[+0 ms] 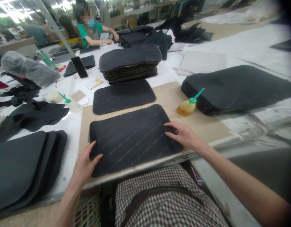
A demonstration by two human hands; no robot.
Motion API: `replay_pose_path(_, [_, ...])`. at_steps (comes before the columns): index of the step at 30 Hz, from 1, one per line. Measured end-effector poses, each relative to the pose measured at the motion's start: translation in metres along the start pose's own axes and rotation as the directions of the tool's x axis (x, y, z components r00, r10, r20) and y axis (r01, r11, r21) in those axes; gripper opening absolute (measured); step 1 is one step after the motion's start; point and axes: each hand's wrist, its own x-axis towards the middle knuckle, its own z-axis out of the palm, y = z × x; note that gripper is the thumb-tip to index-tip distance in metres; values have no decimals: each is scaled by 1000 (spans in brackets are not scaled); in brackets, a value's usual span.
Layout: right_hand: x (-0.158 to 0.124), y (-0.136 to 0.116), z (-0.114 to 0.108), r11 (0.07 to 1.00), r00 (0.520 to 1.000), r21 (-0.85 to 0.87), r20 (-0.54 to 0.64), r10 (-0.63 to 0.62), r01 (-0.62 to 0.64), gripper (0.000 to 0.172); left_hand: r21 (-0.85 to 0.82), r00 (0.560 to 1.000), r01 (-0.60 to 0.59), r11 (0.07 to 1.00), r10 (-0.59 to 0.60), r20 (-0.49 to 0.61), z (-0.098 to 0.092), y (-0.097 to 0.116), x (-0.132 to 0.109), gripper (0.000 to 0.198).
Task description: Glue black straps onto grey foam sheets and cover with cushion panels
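A black rectangular fabric panel (133,142) with rounded corners and faint rows of printed lettering lies on a brown board at the table's front edge. My left hand (85,160) touches its left edge, thumb and fingers apart on the surface. At the right edge, my right hand (183,134) rests with thumb and forefinger spread on the panel; its other fingers are partly hidden. Just behind lies a similar black panel (124,96) with a pale edge. Right of that stands a squeeze bottle (186,108) of amber liquid with a green spout.
A stack of black panels (131,61) stands behind, larger stacks at right (240,88) and left (18,167). A second green-spouted bottle (74,105), black scraps (41,113) and a phone (79,66) on a slanted pole are at left. A co-worker (93,33) works across the table.
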Motion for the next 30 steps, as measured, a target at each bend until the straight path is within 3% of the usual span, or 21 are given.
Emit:
replay_pose_path(10, [3,15,8,1000,999,-25,37,7,-6,43,-24,1000,4,1000,-4,-9,-3,6,-5,59])
replay_pose_path(25, [5,19,10,999,998,-27,48,35,-34,46,7,1000,9,1000,-9,13,-6,13,-10,58])
replay_pose_path(30, [6,29,13,975,994,-202,-44,-104,93,49,77,1000,5,997,-5,0,-5,11,-17,54])
